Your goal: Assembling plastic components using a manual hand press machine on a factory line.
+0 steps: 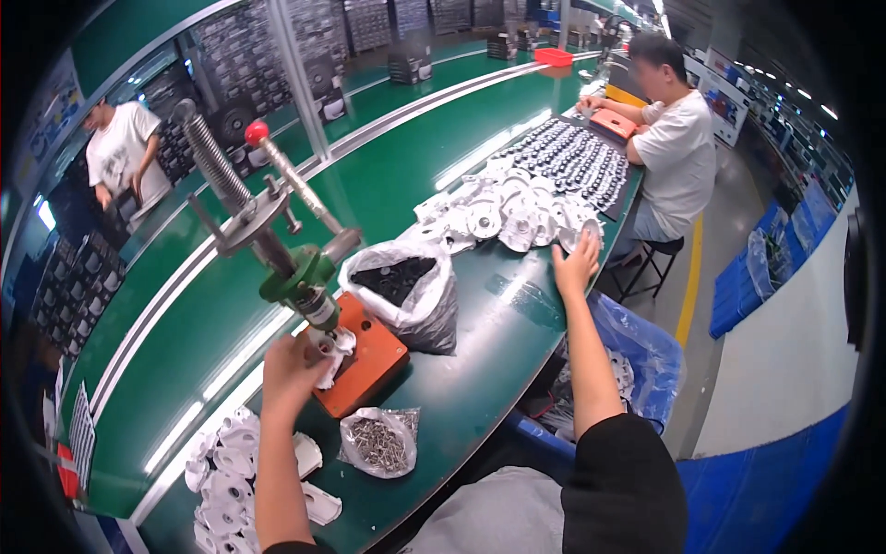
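My left hand (pixel 288 365) is closed on a white plastic part (pixel 336 358) under the head of a green hand press (pixel 309 277). This part rests on the press's orange base block (pixel 369 367). My right hand (pixel 578 265) reaches to the near right end of a pile of white plastic parts (pixel 503 205). Its thumb stands apart from its fingers, and the fingertips touch a greyish-white rounded part (pixel 589 231). A red-knobbed lever (pixel 295 174) slants up from the press. Part of what my left hand grips is hidden by its fingers.
A bag of black pieces (pixel 406 291) stands beside the press, with a bag of screws (pixel 380 443) nearer me. More white parts (pixel 226 489) lie at left. Rows of dark round pieces (pixel 568 157) sit before a seated person (pixel 678 138). A blue bin (pixel 646 342) stands below the table's right edge.
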`<state>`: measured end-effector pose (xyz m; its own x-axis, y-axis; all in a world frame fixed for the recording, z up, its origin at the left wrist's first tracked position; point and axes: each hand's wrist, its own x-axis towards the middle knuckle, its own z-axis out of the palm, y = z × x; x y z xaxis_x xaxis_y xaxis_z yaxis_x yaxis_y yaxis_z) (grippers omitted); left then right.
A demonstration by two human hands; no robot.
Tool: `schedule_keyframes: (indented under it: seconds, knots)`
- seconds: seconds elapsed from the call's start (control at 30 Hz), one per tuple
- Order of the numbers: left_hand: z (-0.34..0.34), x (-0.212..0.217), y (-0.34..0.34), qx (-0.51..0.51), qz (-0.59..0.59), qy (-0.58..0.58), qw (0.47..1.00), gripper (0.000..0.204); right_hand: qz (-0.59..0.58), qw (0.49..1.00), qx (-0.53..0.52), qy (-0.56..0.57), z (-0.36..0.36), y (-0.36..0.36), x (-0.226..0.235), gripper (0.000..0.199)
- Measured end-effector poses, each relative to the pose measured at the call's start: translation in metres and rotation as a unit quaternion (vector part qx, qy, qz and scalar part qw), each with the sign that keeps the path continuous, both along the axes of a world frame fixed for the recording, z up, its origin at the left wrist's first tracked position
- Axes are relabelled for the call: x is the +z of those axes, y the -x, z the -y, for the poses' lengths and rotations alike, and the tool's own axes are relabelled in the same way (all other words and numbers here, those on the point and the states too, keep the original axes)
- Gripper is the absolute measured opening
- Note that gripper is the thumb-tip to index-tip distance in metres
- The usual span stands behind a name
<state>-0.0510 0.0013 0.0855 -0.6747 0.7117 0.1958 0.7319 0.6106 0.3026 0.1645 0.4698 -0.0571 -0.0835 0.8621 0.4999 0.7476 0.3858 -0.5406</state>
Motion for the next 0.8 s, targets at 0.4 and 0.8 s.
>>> schedule_keyframes:
  seconds: [0.4, 0.8]
  knots:
    - [0.087, -0.038, 0.081, 0.228, 0.050, -0.261, 0.937, 0.063, -0.118, 0.979, -0.001, -0.164, -0.070, -0.022, -0.042, 0.026]
    - [0.172, -0.041, -0.080, 0.187, -0.016, 0.032, 0.982, 0.041, -0.168, 0.978, 0.002, -0.125, -0.057, -0.026, -0.039, 0.038]
